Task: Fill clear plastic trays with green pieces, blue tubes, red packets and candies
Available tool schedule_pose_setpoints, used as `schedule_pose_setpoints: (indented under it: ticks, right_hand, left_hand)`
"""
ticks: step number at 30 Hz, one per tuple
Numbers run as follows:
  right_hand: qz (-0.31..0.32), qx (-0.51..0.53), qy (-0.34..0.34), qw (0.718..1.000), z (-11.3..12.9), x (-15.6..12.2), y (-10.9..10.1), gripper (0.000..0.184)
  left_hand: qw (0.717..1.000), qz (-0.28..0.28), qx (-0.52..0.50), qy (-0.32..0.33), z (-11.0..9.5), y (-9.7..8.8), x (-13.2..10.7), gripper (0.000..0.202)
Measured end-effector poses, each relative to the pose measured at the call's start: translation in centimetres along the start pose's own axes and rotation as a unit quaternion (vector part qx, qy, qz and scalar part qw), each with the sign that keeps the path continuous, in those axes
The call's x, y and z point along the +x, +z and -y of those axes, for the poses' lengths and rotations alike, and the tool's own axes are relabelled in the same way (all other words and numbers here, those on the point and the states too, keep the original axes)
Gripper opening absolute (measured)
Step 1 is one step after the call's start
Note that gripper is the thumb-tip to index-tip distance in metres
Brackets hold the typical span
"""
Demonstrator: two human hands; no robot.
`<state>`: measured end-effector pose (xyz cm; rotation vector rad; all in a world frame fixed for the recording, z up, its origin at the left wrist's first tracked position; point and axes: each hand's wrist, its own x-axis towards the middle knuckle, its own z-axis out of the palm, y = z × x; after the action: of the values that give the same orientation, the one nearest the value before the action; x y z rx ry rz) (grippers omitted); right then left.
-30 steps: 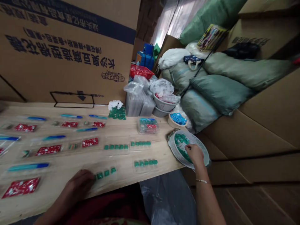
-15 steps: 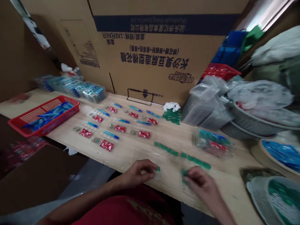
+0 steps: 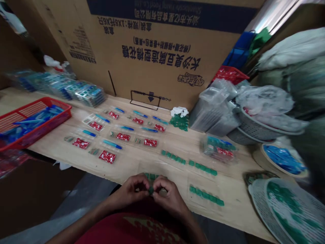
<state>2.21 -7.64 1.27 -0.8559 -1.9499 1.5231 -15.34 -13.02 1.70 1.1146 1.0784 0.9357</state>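
Both my hands meet at the near edge of the wooden table [image 3: 142,159]. My left hand [image 3: 130,191] and my right hand [image 3: 169,196] pinch a small green piece [image 3: 151,190] between their fingertips, over a clear tray with a few green pieces [image 3: 151,176] in it. Three more rows of green pieces [image 3: 205,195] lie in clear trays to the right. A white basket of green pieces [image 3: 284,206] sits at the table's right end.
Clear trays with red packets [image 3: 108,156] and blue pens cover the middle. A red basket of blue pens [image 3: 27,122] stands at left, stacked packs behind it. A big cardboard box [image 3: 157,51] walls the back. Grey baskets, plastic bags and sacks crowd the right.
The view swung left from the white basket. My right hand left the basket and came to the table's near edge, where both hands now meet on a green piece.
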Motion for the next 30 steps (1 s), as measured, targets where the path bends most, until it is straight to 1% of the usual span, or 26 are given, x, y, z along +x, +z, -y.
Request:
schedule_pose_setpoints:
  ticks: [2,3,6,8,10,12,14,15,18,20,22,23,24,26,28,30]
  right_hand:
    - [0.012,-0.002,0.015,1.0,0.0,0.0,0.0,0.008]
    - [0.008,-0.016,0.021,1.0,-0.1,0.0,0.0,0.009]
    - [-0.036,-0.101,0.027,0.994,-0.6,-0.2,0.3,0.014]
    - [-0.051,-0.134,0.029,0.989,-0.8,-0.1,0.5,0.014]
    - [-0.044,-0.129,0.036,0.99,-0.8,0.0,0.7,0.013]
    - [-0.03,-0.115,0.04,0.992,-0.6,0.1,0.8,0.01]
    - [-0.03,-0.119,0.033,0.992,-0.4,0.2,1.0,0.008]
    - [-0.031,-0.123,0.027,0.992,-0.4,0.3,1.1,0.007]
    - [-0.017,-0.119,0.021,0.993,-0.7,0.4,1.5,0.009]
    - [0.007,-0.114,0.035,0.993,-0.9,0.4,1.9,0.01]
    - [0.014,-0.119,0.051,0.991,-0.9,0.4,2.2,0.01]
    - [0.007,-0.124,0.053,0.991,-0.9,0.5,2.2,0.01]
    - [-0.006,-0.125,0.046,0.991,-0.9,0.5,2.3,0.01]
    - [-0.026,-0.116,0.001,0.993,-0.6,0.6,2.3,0.011]
    - [-0.016,-0.095,-0.061,0.993,-0.5,0.8,2.3,0.016]
    - [0.009,-0.083,-0.103,0.991,-0.5,1.1,2.4,0.015]
  left_hand:
    - [0.999,0.007,0.029,0.026,0.2,0.2,0.1,0.019]
    - [0.998,0.01,0.05,0.044,0.4,0.3,0.2,0.017]
    - [0.985,-0.008,0.137,0.1,1.0,0.8,0.6,0.015]
    - [0.982,-0.027,0.154,0.106,1.1,1.1,0.6,0.016]
    - [0.993,-0.026,0.089,0.069,1.0,1.1,0.6,0.017]
    - [1.0,-0.002,-0.019,0.017,0.8,1.0,0.5,0.021]
    - [0.993,0.016,-0.113,-0.015,0.7,0.7,0.3,0.029]
    - [0.989,0.018,-0.143,-0.024,0.7,0.5,0.2,0.031]
    - [0.98,0.003,-0.193,-0.046,1.3,0.2,-0.3,0.034]
    - [0.976,0.001,-0.212,-0.057,1.8,0.2,-0.6,0.036]
    - [0.976,-0.013,-0.209,-0.057,2.1,0.3,-0.9,0.037]
    - [0.978,-0.027,-0.2,-0.056,2.2,0.3,-0.9,0.036]
    - [0.979,-0.045,-0.194,-0.053,2.2,0.3,-0.9,0.035]
    - [0.974,-0.083,-0.205,-0.048,2.2,0.2,-0.9,0.034]
    - [0.962,-0.101,-0.249,-0.052,2.1,0.0,-0.8,0.035]
    - [0.951,-0.107,-0.284,-0.063,2.1,-0.2,-0.7,0.036]
